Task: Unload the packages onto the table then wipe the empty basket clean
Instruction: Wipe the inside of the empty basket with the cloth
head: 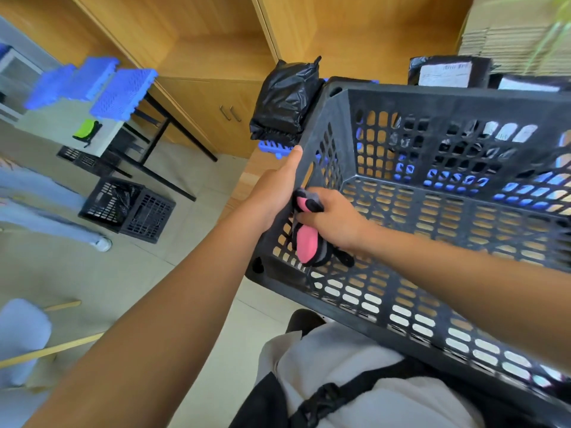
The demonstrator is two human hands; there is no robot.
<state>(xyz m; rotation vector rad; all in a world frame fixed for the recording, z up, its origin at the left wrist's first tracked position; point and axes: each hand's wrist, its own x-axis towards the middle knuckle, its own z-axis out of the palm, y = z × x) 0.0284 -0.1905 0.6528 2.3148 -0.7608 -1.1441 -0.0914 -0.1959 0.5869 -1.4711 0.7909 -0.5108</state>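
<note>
The basket (pixel 432 211), filling the right of the frame, looks empty, and packages (pixel 285 100) sit beyond it at upper centre, so we judge unloading done and wiping under way. Our right hand (pixel 332 220) clenches a pink cloth (pixel 306 242) against its left inside wall; our left hand (pixel 275 193) clasps that wall's rim.

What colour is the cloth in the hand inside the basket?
The cloth is pink and black, with some grey, seen in the head view.
</note>
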